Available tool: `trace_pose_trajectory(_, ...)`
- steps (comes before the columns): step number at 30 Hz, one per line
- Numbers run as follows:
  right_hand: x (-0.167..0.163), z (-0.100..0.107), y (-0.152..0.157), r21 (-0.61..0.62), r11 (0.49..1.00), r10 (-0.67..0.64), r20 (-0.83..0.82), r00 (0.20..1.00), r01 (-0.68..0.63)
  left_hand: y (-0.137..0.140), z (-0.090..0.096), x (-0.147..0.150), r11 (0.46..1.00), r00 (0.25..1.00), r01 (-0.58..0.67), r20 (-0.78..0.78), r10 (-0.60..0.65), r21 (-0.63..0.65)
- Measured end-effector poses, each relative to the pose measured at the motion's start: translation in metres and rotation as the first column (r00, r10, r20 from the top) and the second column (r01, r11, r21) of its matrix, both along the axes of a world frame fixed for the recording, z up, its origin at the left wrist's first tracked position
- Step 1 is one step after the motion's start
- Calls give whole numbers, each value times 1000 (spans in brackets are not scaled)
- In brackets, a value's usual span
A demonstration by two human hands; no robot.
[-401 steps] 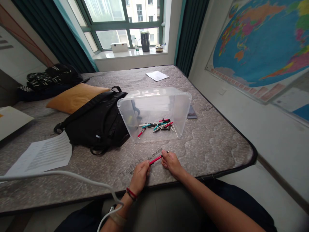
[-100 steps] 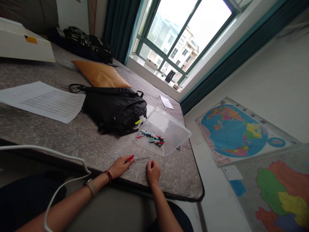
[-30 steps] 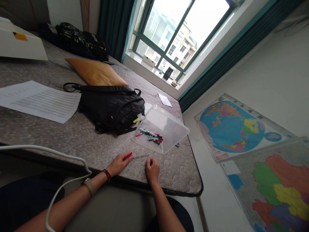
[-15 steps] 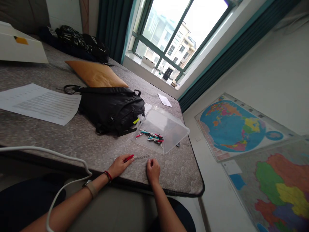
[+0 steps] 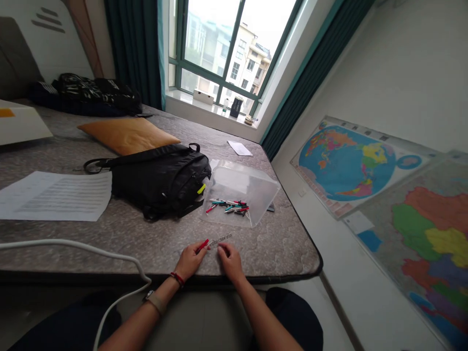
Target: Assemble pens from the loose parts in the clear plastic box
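Near the front edge of the mattress [image 5: 153, 243], my left hand [image 5: 190, 261] is closed around a red pen [image 5: 203, 245]; its red end sticks out past the thumb, and the rest is hidden by the fingers. Close to its right, a small gap away, my right hand [image 5: 230, 258] has its fingers curled in; whatever they may hold cannot be made out. Beyond both hands a clear plastic box [image 5: 261, 195] lies with its open side toward me. Several red, teal, white and black pens [image 5: 230, 206] are heaped in it.
A black backpack [image 5: 157, 180] lies left of the box, with a brown envelope [image 5: 127, 136] behind it. Printed paper [image 5: 54, 197] is at the left. A white cable [image 5: 109, 251] crosses the front left edge. Wall maps [image 5: 347, 161] hang at right.
My two hands have come closer together, the left still holding the red pen. The camera view has tilted and shifted, so the surroundings sit differently.
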State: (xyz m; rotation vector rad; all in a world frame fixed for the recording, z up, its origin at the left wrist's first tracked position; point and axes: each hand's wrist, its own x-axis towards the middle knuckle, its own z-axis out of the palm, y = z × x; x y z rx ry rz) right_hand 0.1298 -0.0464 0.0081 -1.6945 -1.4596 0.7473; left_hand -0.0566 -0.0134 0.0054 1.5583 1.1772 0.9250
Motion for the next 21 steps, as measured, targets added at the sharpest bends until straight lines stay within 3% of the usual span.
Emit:
trace_pose_trajectory(5, -29, 3, -2, 52, 994, 108, -263, 959, -98, -3, 1, 0, 996, 996, 74, -52, -72, 50)
trace_pose_trajectory(13, -28, 9, 2, -9, 1000, 9, -507, 862, -16, -7, 10, -1, 986, 982, 162, -108, -155, 51)
trace_pose_trajectory(17, -18, 1, 4, -83, 993, -119, -620, 775, 86, -7, 12, 0, 991, 983, 123, -141, -115, 50)
trace_pose_trajectory(21, 8, 4, 23, -276, 944, -324, -676, 661, 180, -4, 12, -2, 998, 997, 36, -69, -40, -53)
